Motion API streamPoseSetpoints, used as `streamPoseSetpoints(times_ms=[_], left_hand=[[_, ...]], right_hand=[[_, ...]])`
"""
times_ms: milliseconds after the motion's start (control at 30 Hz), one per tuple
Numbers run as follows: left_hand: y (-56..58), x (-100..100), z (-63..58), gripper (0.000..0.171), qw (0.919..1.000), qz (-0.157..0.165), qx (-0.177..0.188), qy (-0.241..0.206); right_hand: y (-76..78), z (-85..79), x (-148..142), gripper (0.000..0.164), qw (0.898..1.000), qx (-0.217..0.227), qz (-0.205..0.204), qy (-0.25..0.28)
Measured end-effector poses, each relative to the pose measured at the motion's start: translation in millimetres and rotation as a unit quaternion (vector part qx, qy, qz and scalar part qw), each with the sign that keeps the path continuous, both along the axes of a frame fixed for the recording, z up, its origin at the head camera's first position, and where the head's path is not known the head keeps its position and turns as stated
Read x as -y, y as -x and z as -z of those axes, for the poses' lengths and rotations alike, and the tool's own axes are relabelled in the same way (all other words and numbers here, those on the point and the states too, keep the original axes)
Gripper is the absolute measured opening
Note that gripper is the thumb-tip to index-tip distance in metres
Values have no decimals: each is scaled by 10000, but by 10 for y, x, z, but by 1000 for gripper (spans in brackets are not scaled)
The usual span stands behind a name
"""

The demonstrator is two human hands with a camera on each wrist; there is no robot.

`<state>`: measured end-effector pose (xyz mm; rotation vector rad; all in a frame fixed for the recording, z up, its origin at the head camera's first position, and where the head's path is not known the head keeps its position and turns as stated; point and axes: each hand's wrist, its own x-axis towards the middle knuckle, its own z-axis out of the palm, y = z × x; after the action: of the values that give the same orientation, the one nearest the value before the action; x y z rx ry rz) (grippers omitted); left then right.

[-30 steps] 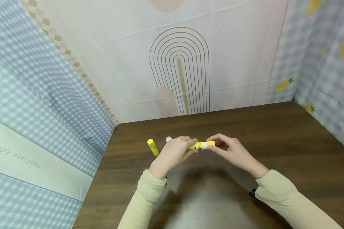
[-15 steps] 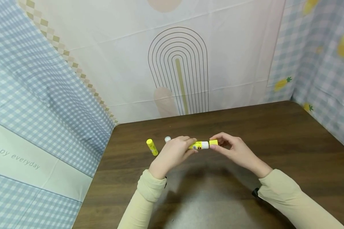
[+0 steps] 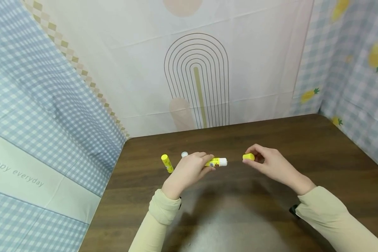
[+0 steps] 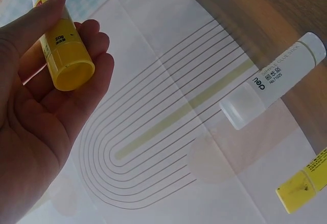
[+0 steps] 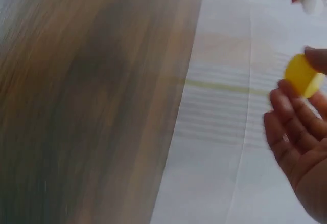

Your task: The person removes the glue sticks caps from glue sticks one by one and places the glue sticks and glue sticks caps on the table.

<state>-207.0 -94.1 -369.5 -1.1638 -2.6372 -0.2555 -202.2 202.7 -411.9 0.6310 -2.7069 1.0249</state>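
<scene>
Our right hand [image 3: 274, 165] pinches the yellow cap [image 3: 248, 157], now pulled clear of the glue stick [image 3: 213, 162] our left hand [image 3: 190, 170] grips; uncapped, its white end [image 3: 223, 162] shows.

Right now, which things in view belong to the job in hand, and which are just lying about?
Part of the job:
uncapped glue stick, gripped by the left hand
yellow cap, pinched by the right hand

Apparently just about:
white glue stick, untouched
other yellow glue stick, untouched
patterned cloth behind the table
</scene>
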Motion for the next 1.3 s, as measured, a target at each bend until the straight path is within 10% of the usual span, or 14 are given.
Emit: streamPoseSetpoints(times_ms=[500, 1300], left_hand=[[-21, 26, 15, 35, 9999, -63, -52, 106], [-68, 104, 57, 36, 9996, -267, 13, 43]], right_hand=[[-48, 248, -323, 19, 9798, 598, 110, -1907], [-86, 472, -477, 20, 9739, 1010, 73, -2033]])
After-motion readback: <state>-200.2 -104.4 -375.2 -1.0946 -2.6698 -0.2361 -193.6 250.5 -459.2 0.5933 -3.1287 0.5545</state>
